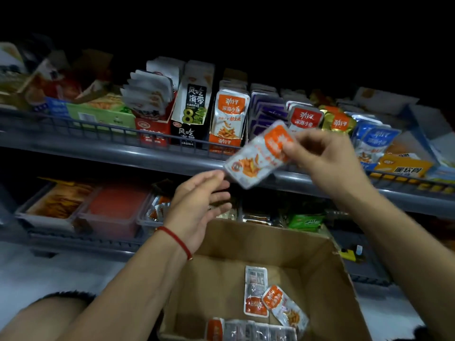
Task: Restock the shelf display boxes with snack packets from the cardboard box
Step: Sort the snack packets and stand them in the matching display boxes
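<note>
while right hand pinches snack packet (tilted), left hand spread below.

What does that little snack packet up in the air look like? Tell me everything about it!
The small silvery-white foil snack packet has an orange label at its top end and a picture of orange snack strips lower down. It looks shiny and flat, with sealed edges, and is blurred. It hangs tilted in front of the grey shelf rail, above the brown cardboard box. The right hand pinches its orange end; the left hand is open just below, fingertips near its lower corner.
</note>
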`<action>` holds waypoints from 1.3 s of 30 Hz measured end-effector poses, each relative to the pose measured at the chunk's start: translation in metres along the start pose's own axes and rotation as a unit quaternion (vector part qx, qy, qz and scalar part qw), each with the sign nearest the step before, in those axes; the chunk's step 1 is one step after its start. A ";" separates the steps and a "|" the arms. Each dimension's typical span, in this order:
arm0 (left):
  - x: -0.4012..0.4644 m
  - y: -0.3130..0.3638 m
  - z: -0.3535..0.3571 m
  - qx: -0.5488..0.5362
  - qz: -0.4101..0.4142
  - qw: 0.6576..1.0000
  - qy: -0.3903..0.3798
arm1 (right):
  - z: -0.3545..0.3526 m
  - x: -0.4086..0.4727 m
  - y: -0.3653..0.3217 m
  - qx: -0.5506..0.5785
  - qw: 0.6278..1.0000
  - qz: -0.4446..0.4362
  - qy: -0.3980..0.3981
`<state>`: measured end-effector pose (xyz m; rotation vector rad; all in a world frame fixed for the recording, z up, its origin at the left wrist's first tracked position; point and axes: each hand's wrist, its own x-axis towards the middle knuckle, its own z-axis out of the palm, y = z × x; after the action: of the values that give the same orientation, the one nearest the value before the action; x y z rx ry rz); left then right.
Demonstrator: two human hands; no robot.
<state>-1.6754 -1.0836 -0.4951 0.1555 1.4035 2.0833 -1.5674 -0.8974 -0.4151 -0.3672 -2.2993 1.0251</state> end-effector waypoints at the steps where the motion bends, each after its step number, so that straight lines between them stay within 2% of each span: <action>1: 0.001 0.004 -0.002 0.001 0.008 1.000 0.016 | -0.002 0.016 -0.008 -0.030 0.999 -0.037 0.013; 6: 0.003 0.018 -0.010 -0.005 0.024 0.998 0.052 | -0.002 0.087 -0.048 -0.160 0.975 -0.129 0.081; 10: 0.002 0.022 -0.014 -0.003 0.034 0.998 0.059 | 0.018 0.122 -0.054 -0.272 0.951 -0.140 0.048; 16: 0.002 0.024 -0.017 0.000 0.034 0.998 0.057 | 0.054 0.141 -0.043 -0.323 0.941 -0.100 -0.012; 23: 0.004 0.024 -0.021 0.009 0.033 0.997 0.065 | 0.072 0.147 -0.038 -0.450 0.888 -0.091 -0.022; 29: 0.006 0.021 -0.022 0.029 0.031 0.997 0.067 | 0.064 0.146 -0.038 -0.444 0.886 -0.136 0.017; 33: 0.004 0.016 -0.022 0.061 0.025 0.996 0.068 | 0.048 0.114 -0.051 -0.414 0.877 -0.236 0.053; 36: 0.005 0.005 -0.020 0.097 0.014 0.993 0.063 | 0.034 0.060 -0.058 -0.371 0.887 -0.275 0.010; 39: 0.008 -0.019 -0.015 0.172 0.003 0.984 0.052 | 0.027 -0.002 -0.037 -0.379 0.882 -0.265 -0.085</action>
<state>-1.6796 -1.0868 -0.5205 0.1926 1.8227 1.8609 -1.5829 -0.9389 -0.4028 0.0770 -2.6605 -0.1483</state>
